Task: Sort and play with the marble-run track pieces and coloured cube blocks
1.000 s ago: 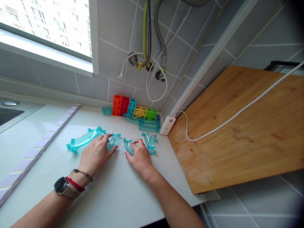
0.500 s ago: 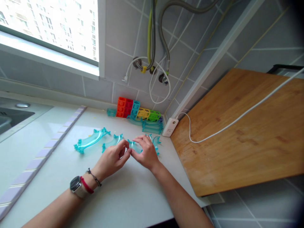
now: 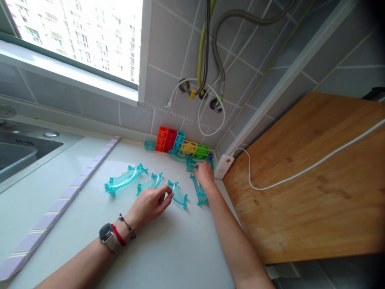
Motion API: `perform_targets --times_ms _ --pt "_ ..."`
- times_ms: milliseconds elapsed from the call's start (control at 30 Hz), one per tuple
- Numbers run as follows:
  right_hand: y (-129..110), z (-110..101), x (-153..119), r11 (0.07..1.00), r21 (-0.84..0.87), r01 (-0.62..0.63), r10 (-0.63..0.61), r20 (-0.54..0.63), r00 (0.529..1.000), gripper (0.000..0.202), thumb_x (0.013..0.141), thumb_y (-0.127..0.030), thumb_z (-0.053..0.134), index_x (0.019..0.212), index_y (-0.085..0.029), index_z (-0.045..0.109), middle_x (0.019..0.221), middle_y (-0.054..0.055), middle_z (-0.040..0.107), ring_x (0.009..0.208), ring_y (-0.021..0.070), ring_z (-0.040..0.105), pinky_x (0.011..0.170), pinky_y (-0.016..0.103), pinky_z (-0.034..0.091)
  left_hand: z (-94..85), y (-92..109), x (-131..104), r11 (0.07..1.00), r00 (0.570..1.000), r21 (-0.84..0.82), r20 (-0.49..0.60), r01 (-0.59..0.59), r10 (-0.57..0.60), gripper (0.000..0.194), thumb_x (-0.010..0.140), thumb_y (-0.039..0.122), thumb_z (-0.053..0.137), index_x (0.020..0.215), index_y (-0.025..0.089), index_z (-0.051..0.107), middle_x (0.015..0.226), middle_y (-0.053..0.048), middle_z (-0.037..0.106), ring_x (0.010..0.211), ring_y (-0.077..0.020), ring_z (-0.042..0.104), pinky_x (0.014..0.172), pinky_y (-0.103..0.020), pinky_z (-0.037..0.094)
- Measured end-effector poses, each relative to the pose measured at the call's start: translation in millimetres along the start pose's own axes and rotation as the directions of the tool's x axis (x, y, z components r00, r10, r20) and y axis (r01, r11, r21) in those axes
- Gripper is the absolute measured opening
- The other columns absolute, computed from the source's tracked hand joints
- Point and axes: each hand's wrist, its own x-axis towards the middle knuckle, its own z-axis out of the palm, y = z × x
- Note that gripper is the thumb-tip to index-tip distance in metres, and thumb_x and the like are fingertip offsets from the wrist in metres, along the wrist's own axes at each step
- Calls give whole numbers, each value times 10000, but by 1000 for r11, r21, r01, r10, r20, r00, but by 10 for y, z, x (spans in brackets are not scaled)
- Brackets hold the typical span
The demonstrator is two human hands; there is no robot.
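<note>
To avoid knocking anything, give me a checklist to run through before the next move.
1. Right hand has a firm grip on a teal piece by the blocks: cannot tell, the fingers hide it.
2. Left hand off the nearest curved piece: cannot tell, its fingertips are right beside it.
3. Long curved piece and short curved piece lying apart: ok.
4. Red blocks standing by the wall: ok.
5. White box well away from the right hand: not ok, it is close beside it.
6. White cable off both hands: ok.
</note>
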Motion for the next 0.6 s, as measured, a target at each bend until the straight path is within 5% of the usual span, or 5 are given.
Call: perform_targets --times_ms 133,300,467,533,600 --pt "54 -9 20 998 45 45 -45 -10 999 118 892 -131 646 900 -197 744 1035 112 696 1025 261 619 820 334 469 2 -28 -4 1000 1000 -8 14 -19 19 221 993 369 510 863 217 603 574 65 433 514 -108 387 539 -244 304" --pt "-38 -191 33 986 139 97 -82 -109 991 179 990 -172 524 1043 -217 688 1075 89 681 1031 237 615 863 327 461 -1 -76 -15 999 999 -49 -31 6 -7 197 984 362 551 880 212 625 571 70 394 517 -103 339 527 -235 312" --pt "-488 -564 -221 806 392 443 -287 -396 872 197 1063 -279 432 1108 -226 617 1128 90 638 1113 245 570 1017 383 429 -54 -36 27 976 983 -199 -142 91 -120 259 934 377 635 1141 224 608 809 -2 618 672 -135 559 588 -227 453" --pt "-703 -719 -398 740 432 515 -383 -360 851 178 1067 -301 440 1111 -241 601 1116 69 638 1098 237 583 1008 387 445 -87 -33 58 943 970 -312 -173 113 -173 430 909 411 655 1285 243 528 1029 -59 653 847 -185 632 675 -267 532" --pt "-880 -823 -564 703 473 531 -455 -275 847 135 1058 -295 467 1101 -249 586 1088 42 647 1046 213 611 955 352 482 -118 -60 78 920 965 -379 -188 103 -185 456 893 460 653 1275 254 513 1033 -59 646 867 -208 636 691 -298 557"
